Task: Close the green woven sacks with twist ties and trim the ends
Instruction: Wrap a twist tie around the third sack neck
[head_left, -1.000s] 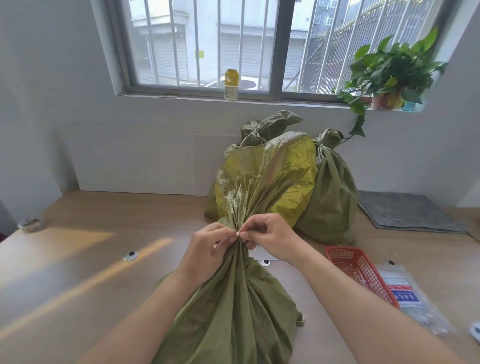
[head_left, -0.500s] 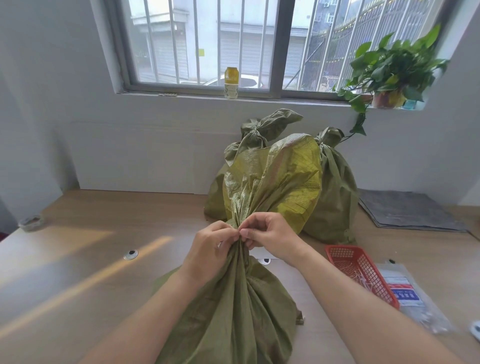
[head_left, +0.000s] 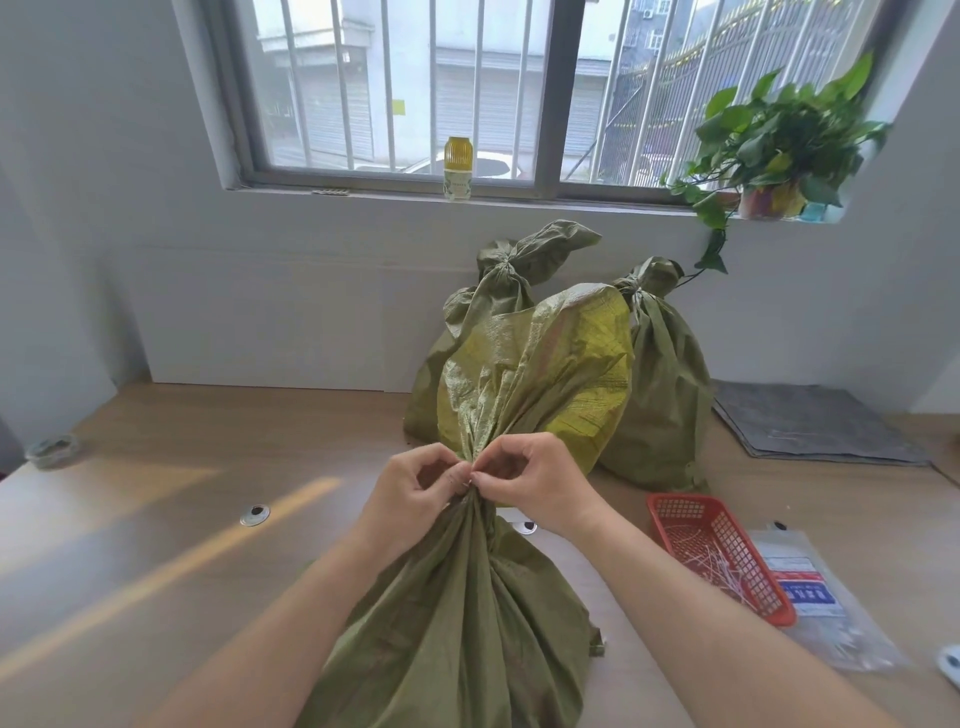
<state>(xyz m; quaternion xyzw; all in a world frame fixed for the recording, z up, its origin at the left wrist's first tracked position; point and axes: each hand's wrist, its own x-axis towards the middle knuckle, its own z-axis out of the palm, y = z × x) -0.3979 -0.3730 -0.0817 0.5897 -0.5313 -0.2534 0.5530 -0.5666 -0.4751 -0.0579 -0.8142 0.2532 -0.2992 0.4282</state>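
1. The counter (head_left: 156, 519) lay under both hands and carried all things.
2. The green woven sack (head_left: 467, 623) stood directly below the hands, its gathered neck between them and its open top fanning out above them.
3. Two tied sacks (head_left: 660, 374) stood beyond the hands, by the wall.
4. A red basket (head_left: 680, 500) with white twist ties (head_left: 706, 558) sat near the right hand, on its right side.
5. The left hand (head_left: 410, 488) and the right hand (head_left: 540, 483) were together, fingertips meeting, both pinching the sack's neck.
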